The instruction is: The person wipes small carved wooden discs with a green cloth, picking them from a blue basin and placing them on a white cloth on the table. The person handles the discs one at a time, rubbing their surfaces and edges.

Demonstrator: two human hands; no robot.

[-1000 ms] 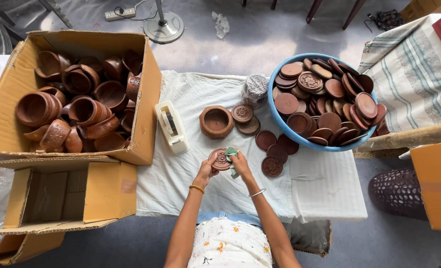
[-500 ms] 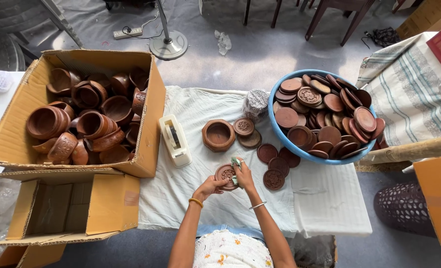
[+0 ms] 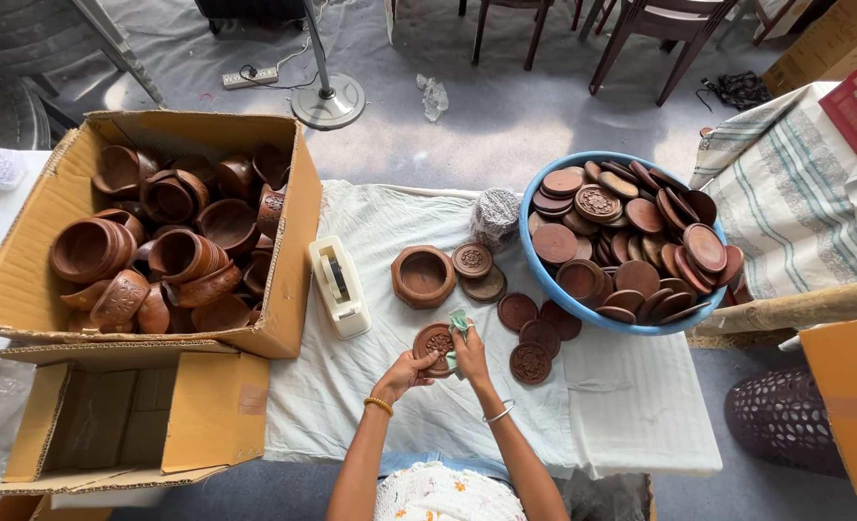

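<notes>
Since earlier frame: hands sit slightly nearer the body. Left hand [image 3: 404, 374] pinches round carved brown wooden lid [image 3: 434, 342] by its rim; right hand [image 3: 469, 354] presses green cloth [image 3: 458, 328] against it. Lid judged light, stiff, smooth; just below brown wooden bowl [image 3: 422, 276].

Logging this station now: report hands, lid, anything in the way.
Left hand holds carved wooden lid. Right hand presses green cloth on it. Loose lids lie apart on the right, nothing blocking.
</notes>
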